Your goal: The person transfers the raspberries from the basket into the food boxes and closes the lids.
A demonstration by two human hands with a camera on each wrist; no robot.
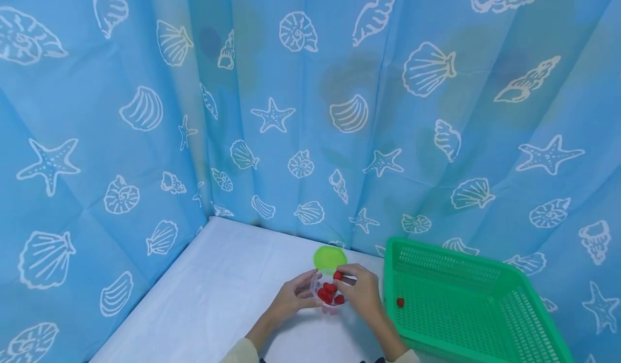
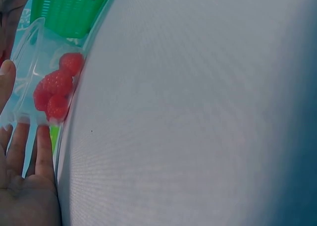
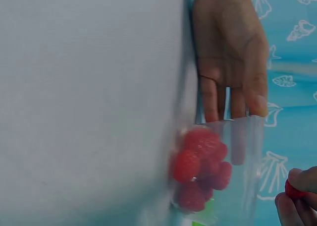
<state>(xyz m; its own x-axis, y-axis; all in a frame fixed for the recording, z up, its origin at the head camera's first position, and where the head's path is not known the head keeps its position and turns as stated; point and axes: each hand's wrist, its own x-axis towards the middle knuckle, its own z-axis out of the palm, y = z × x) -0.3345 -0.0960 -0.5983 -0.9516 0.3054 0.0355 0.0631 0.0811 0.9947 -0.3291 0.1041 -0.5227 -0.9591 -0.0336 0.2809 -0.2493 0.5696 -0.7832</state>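
Observation:
A clear plastic container (image 3: 245, 186) stands on the white table with several red raspberries (image 1: 326, 295) inside. My left hand (image 1: 290, 297) holds it from the left, thumb on the near side and fingers on the far side. Above its opening, my right hand (image 1: 363, 292) pinches a single raspberry (image 1: 337, 275) between thumb and fingers. In the right wrist view this held raspberry (image 3: 293, 190) is partly hidden by the fingertips. Just behind the container lies a round light-green lid (image 1: 330, 257).
A large green perforated basket (image 1: 451, 312) sits on the right, with one raspberry (image 1: 400, 302) near its left wall. White tabletop (image 1: 218, 293) extends to the left. A blue shell-patterned curtain (image 1: 310, 131) hangs behind and along the left side.

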